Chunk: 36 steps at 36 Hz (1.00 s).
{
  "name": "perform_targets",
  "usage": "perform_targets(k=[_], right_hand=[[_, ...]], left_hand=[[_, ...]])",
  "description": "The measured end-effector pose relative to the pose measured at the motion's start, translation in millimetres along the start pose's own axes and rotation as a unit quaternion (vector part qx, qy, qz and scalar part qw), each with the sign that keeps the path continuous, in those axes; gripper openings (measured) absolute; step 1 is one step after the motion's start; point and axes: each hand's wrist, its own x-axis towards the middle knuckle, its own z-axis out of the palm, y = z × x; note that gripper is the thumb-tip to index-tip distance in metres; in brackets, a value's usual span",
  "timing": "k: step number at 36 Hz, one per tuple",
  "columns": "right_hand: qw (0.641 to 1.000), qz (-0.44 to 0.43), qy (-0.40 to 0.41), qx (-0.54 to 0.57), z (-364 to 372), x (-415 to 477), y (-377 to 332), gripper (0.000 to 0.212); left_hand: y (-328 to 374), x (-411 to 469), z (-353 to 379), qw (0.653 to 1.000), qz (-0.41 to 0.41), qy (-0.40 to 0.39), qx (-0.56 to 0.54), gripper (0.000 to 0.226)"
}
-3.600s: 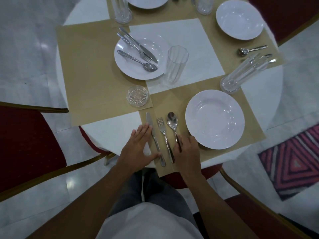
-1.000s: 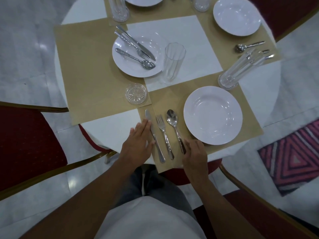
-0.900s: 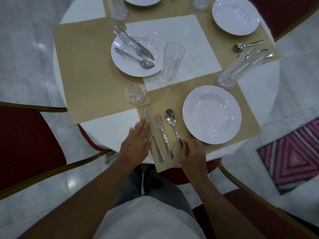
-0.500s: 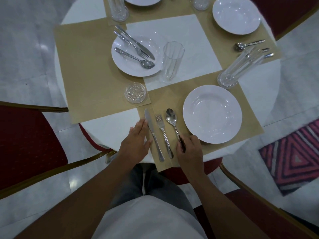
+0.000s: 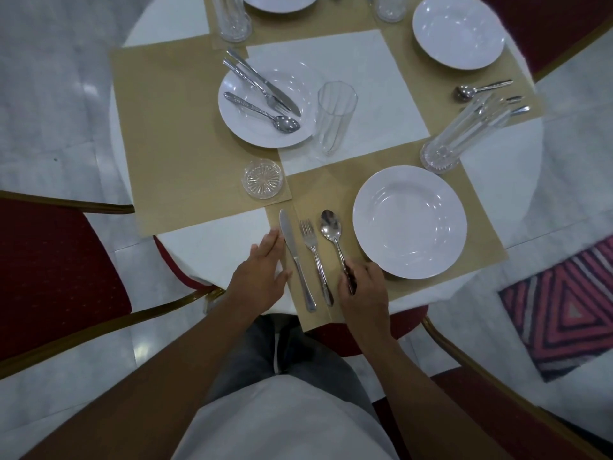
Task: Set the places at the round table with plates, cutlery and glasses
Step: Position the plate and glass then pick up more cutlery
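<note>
At the near place a white plate (image 5: 409, 222) lies on a tan mat (image 5: 335, 184). Left of it lie a spoon (image 5: 331, 230), a fork (image 5: 313, 252) and a knife (image 5: 293, 257), side by side. My right hand (image 5: 363, 290) pinches the spoon's handle end. My left hand (image 5: 262, 273) rests flat on the table with straight fingers, just left of the knife. A second plate (image 5: 255, 127) at the left place carries a knife, fork and spoon. A tall glass (image 5: 335, 117) stands beside it, and another glass (image 5: 464, 134) stands beyond the near plate.
A small glass coaster (image 5: 262, 178) sits on the left mat. A far plate (image 5: 459, 29) with cutlery (image 5: 481, 89) beside it lies at the back right. Red chairs (image 5: 49, 260) stand on my left and right. A patterned rug (image 5: 564, 310) covers the floor at right.
My right hand moved from beside the spoon onto its handle and now pinches it. My left hand stays flat next to the knife.
</note>
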Motion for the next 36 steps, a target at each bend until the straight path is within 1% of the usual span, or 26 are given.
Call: perform_targets(k=[6, 10, 12, 16, 20, 22, 25, 26, 29, 31, 33, 36], right_hand=[[1.0, 0.006, -0.005, 0.001, -1.6, 0.4, -2.7, 0.024], [1.0, 0.002, -0.003, -0.002, -0.4, -0.1, -7.3, 0.019], [1.0, -0.008, -0.019, -0.007, 0.5, -0.6, -11.8, 0.021], [0.995, 0.028, -0.076, 0.048, 2.9, 3.5, -25.5, 0.034], [0.993, -0.022, -0.106, 0.043, 10.1, 7.6, -41.7, 0.033], [0.992, -0.066, -0.109, 0.02, 14.2, 12.7, -50.6, 0.031], [0.981, -0.167, -0.097, -0.031, 24.0, 18.7, -64.0, 0.019], [0.98, -0.167, -0.105, -0.015, 26.9, 20.1, -69.6, 0.018], [0.98, -0.144, -0.13, 0.035, 36.4, 22.2, -89.9, 0.025], [0.979, -0.143, -0.14, 0.041, 43.2, 21.8, -103.7, 0.03], [0.977, -0.142, -0.15, 0.053, 49.5, 20.6, -119.7, 0.032], [0.975, -0.121, -0.182, 0.044, 61.9, 17.9, -142.9, 0.037]], left_hand=[[1.7, -1.3, -2.3, 1.0, -0.003, -0.002, 0.003, 0.079], [1.9, -1.3, -3.8, 1.0, -0.006, -0.004, -0.001, 0.078], [2.7, -1.7, -4.7, 1.0, -0.009, -0.006, 0.002, 0.078], [3.0, -2.7, -8.4, 1.0, -0.003, -0.005, -0.006, 0.073], [-2.4, -1.1, -19.0, 0.999, 0.016, 0.014, -0.037, 0.062], [-6.0, -1.7, -25.0, 0.999, 0.016, 0.025, -0.045, 0.056], [-16.0, -5.7, -33.1, 0.998, 0.029, 0.048, -0.033, 0.051], [-20.8, -7.4, -35.9, 0.998, 0.032, 0.055, -0.031, 0.05], [-38.6, -12.3, -44.2, 0.996, 0.044, 0.076, -0.013, 0.049], [-51.7, -14.0, -49.5, 0.996, 0.043, 0.078, 0.008, 0.049], [-65.1, -14.8, -55.8, 0.997, 0.035, 0.063, 0.025, 0.051], [-85.9, -19.1, -68.9, 0.996, 0.043, 0.06, 0.048, 0.054]])
